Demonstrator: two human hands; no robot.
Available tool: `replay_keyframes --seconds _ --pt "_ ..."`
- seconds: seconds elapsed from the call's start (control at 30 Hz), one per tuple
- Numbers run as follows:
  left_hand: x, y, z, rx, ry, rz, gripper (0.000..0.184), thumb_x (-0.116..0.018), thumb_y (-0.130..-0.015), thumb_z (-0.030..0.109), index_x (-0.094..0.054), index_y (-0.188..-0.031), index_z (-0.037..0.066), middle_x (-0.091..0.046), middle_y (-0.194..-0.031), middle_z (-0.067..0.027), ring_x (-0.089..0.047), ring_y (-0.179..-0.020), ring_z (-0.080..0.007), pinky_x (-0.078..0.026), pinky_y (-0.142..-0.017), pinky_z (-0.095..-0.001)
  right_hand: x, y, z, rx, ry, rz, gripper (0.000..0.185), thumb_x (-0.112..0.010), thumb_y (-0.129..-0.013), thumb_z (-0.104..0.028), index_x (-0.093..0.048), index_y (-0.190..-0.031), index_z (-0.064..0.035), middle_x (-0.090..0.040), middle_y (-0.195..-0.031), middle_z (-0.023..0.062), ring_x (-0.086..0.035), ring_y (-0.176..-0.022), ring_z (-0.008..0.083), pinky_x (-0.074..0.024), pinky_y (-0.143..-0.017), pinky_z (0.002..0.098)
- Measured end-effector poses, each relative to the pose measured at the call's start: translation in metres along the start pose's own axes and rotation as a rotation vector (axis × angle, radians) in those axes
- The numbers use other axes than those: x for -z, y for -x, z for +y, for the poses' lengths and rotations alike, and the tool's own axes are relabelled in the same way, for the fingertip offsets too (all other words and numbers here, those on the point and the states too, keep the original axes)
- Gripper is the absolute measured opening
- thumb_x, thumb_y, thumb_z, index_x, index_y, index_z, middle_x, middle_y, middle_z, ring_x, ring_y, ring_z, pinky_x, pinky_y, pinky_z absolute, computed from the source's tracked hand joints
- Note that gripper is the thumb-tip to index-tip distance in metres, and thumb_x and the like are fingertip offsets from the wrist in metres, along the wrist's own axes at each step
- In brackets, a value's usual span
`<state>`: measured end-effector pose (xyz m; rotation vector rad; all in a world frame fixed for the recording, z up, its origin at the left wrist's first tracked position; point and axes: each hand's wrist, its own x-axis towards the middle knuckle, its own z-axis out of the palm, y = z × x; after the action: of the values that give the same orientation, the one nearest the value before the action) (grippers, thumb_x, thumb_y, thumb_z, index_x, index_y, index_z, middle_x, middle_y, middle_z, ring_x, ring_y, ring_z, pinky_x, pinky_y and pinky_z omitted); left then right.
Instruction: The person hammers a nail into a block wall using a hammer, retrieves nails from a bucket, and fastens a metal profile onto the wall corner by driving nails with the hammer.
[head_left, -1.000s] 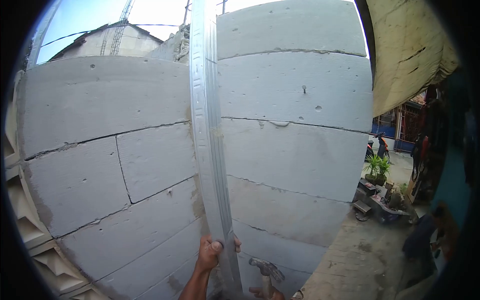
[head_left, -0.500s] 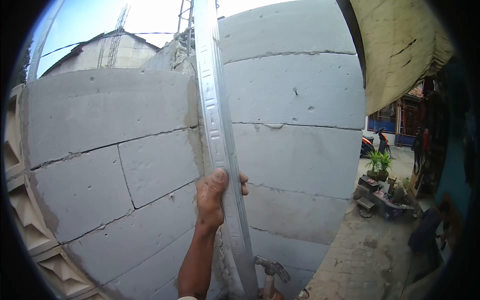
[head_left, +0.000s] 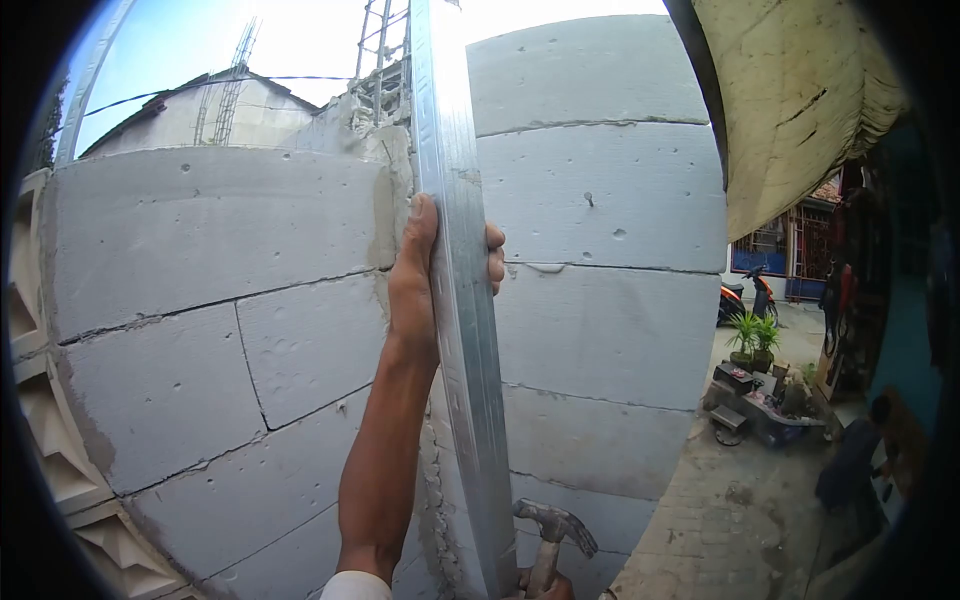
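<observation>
A long silvery metal channel [head_left: 465, 330] stands nearly upright, leaning a little, in front of the corner of a grey block wall [head_left: 610, 320]. My left hand [head_left: 412, 275] is wrapped around the channel at about mid-view, thumb along its left side and fingertips showing past its right edge. At the bottom, beside the channel's lower end, my right hand [head_left: 556, 590] grips a claw hammer [head_left: 550, 530] by its handle, head up. Most of that hand lies below the frame edge. A nail [head_left: 589, 200] sticks out of the right wall.
Patterned concrete vent blocks [head_left: 45, 430] border the left wall. A tan tarp [head_left: 790, 110] hangs at upper right. Below it are a paved lane [head_left: 690, 530], potted plants [head_left: 752, 335], a motorbike [head_left: 762, 295] and a person [head_left: 900, 430] at the far right. Steel rebar [head_left: 378, 50] rises behind the wall.
My left hand has slid higher up the channel. The channel has turned, showing a smoother face, and its top has shifted right. More of the hammer shows at the bottom.
</observation>
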<state>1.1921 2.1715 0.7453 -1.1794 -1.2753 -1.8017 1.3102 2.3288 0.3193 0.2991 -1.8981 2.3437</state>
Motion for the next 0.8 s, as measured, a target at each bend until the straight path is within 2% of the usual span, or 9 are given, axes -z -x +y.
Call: replay_keyframes --seconds 0.1,0.17,0.23,0.3,0.4,0.47,0.6,0.73,0.8 --pt "0.001 -0.009 -0.014 -0.029 0.243 -0.088 0.073 -0.035 -0.108 0.067 -0.07 -0.092 0.006 -0.064 -0.063 -0.0055 -0.056 -0.047 -0.0107 -0.045 -0.046 -0.0245 -0.005 0.003 -0.01 -0.061 -0.022 -0.04 0.052 -0.102 -0.071 -0.024 -0.067 -0.105 -0.0043 -0.072 -0.097 0.0045 -0.065 -0.087 0.0153 -0.0563 -0.079 0.035" --pt "0.0 -0.015 -0.022 -0.037 0.595 -0.252 0.071 -0.033 -0.112 0.059 -0.07 -0.089 0.003 -0.062 -0.06 -0.0038 -0.05 -0.043 -0.0072 -0.038 -0.041 -0.0228 -0.001 0.0 0.007 -0.018 0.044 -0.042 0.053 -0.102 -0.071 -0.026 -0.068 -0.105 -0.0041 -0.072 -0.097 0.0048 -0.065 -0.088 0.0163 -0.0559 -0.079 0.0363" --pt "-0.005 -0.016 -0.023 -0.042 0.615 -0.252 0.071 -0.033 -0.112 0.059 -0.07 -0.088 0.003 -0.061 -0.058 -0.0042 -0.048 -0.042 -0.0079 -0.036 -0.04 -0.0231 0.002 -0.002 0.012 0.028 0.109 -0.041 0.053 -0.102 -0.072 -0.027 -0.069 -0.106 -0.0039 -0.072 -0.097 0.0052 -0.065 -0.088 0.0174 -0.0555 -0.08 0.0376" --pt "-0.009 -0.015 -0.025 -0.048 0.634 -0.25 0.072 -0.033 -0.112 0.058 -0.071 -0.086 0.003 -0.061 -0.057 -0.0046 -0.045 -0.041 -0.0086 -0.035 -0.04 -0.0233 0.001 0.002 -0.001 -0.088 0.312 -0.045 0.05 -0.101 -0.073 -0.026 -0.071 -0.106 -0.0039 -0.073 -0.097 0.0066 -0.066 -0.09 0.0193 -0.0549 -0.08 0.0397" --pt "-0.014 -0.011 -0.024 -0.015 0.52 -0.164 0.073 -0.032 -0.112 0.061 -0.07 -0.085 0.004 -0.059 -0.056 -0.004 -0.045 -0.041 -0.0083 -0.035 -0.04 -0.0241 -0.005 0.006 -0.028 -0.15 0.241 -0.042 0.048 -0.099 -0.073 -0.024 -0.072 -0.107 -0.0041 -0.073 -0.097 0.0067 -0.066 -0.089 0.0195 -0.0546 -0.079 0.0395" --pt "-0.021 -0.007 -0.015 0.028 0.248 -0.038 0.076 -0.031 -0.11 0.066 -0.069 -0.084 0.005 -0.056 -0.055 -0.0034 -0.044 -0.041 -0.0083 -0.035 -0.04 -0.0243 0.005 -0.001 -0.003 -0.102 0.243 -0.028 0.048 -0.099 -0.073 -0.023 -0.072 -0.108 -0.004 -0.073 -0.096 0.0063 -0.066 -0.089 0.0198 -0.0545 -0.078 0.0394" --pt "-0.021 -0.008 -0.01 0.025 0.12 -0.047 0.081 -0.027 -0.108 0.071 -0.067 -0.086 0.004 -0.056 -0.057 -0.0033 -0.047 -0.045 -0.008 -0.034 -0.041 -0.0227 0.01 -0.004 -0.006 -0.074 0.115 0.041 0.041 -0.097 -0.076 -0.016 -0.07 -0.105 -0.0049 -0.07 -0.092 0.0039 -0.066 -0.087 0.0186 -0.0549 -0.077 0.0387" --pt "0.0 0.007 -0.017 0.046 -0.131 -0.072 0.077 -0.034 -0.107 0.072 -0.066 -0.099 0.001 -0.051 -0.063 0.0021 -0.042 -0.051 -0.0049 -0.033 -0.047 -0.0213 -0.009 -0.014 -0.101 -0.042 0.025 0.055 0.033 -0.094 -0.079 -0.011 -0.067 -0.099 -0.0069 -0.069 -0.088 0.0027 -0.066 -0.085 0.0168 -0.0552 -0.077 0.0384" --pt "0.011 0.032 -0.023 0.045 -0.174 -0.106 0.075 -0.046 -0.103 0.073 -0.063 -0.111 0.0 -0.046 -0.067 0.0058 -0.036 -0.054 -0.0029 -0.031 -0.05 -0.021 -0.004 -0.034 -0.125 0.37 0.108 -0.039 0.03 -0.09 -0.083 -0.009 -0.063 -0.096 -0.008 -0.067 -0.084 0.0036 -0.066 -0.076 0.0161 -0.0554 -0.069 0.0352"
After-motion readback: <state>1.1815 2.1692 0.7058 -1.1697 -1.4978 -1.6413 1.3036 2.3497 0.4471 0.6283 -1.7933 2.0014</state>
